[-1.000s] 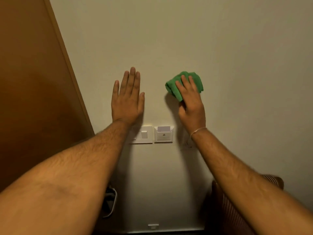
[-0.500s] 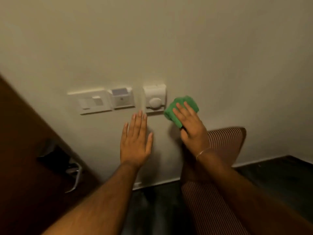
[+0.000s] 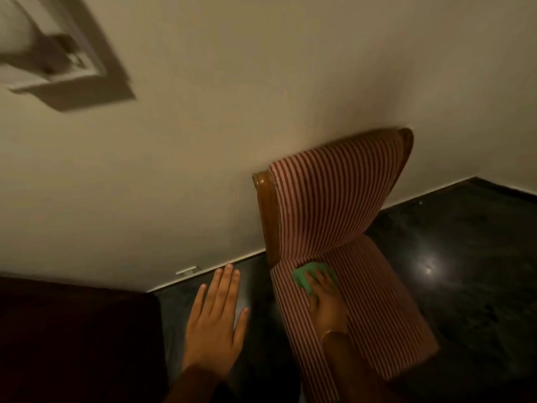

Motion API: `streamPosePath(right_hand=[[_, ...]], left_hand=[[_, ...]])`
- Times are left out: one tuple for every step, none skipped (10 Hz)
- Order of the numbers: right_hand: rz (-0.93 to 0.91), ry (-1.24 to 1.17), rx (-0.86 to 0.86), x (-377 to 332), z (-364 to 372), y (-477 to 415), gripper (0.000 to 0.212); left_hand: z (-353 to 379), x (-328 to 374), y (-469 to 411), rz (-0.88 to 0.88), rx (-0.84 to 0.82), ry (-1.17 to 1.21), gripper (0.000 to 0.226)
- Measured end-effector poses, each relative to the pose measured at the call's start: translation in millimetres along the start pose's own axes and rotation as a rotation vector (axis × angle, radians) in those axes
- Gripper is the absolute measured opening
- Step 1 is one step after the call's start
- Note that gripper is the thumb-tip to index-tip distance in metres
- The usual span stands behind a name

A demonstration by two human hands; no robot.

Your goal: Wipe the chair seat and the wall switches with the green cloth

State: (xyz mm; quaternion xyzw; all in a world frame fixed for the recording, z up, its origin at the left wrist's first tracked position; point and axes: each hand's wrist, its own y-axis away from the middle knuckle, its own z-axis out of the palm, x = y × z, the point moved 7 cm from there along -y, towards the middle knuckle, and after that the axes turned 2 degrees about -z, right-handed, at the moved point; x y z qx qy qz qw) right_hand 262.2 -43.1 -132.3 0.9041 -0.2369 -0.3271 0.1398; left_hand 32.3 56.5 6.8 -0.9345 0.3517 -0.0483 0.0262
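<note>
My right hand (image 3: 325, 301) presses the green cloth (image 3: 302, 276) flat onto the red-and-white striped chair seat (image 3: 386, 321), near where the seat meets the backrest (image 3: 334, 193). The cloth shows mostly past my fingertips. My left hand (image 3: 216, 318) hovers open with fingers spread, left of the chair, above the dark floor, holding nothing. A blurred wall switch plate (image 3: 78, 80) shows at the top left of the cream wall.
The chair stands with its wooden-framed back against the wall (image 3: 232, 126). Glossy dark floor (image 3: 465, 271) spreads to the right. A dark brown surface (image 3: 75, 338) fills the lower left. A small white fitting (image 3: 187, 269) sits at the skirting.
My view has dropped from the switches to the chair. My right hand carried the cloth off the wall down onto the seat. My left hand left the wall and lowered.
</note>
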Motion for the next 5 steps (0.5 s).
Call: streamPosePath(right_hand=[[0.140, -0.039, 0.078, 31.7, 28.3, -20.6, 0.069], [0.267, -0.041, 0.021, 47.9, 62.5, -37.0, 0.065], [0.239, 0.068, -0.046, 50.9, 84.3, -49.6, 0.076], [0.202, 0.202, -0.033, 45.0, 89.8, -36.8, 0.084], [0.168, 0.257, -0.052, 30.8, 82.8, -26.8, 0.083]], left_hand=[[28.1, -6.6, 0.8, -0.024, -0.018, -0.021, 0.071], [53.8, -12.8, 7.6, -0.002, -0.036, -0.064, 0.075], [67.5, -21.0, 17.2, -0.023, -0.055, -0.071, 0.079], [70.8, -26.3, 27.6, -0.034, -0.067, -0.099, 0.078], [64.4, -22.7, 28.2, -0.074, -0.074, 0.009, 0.074]])
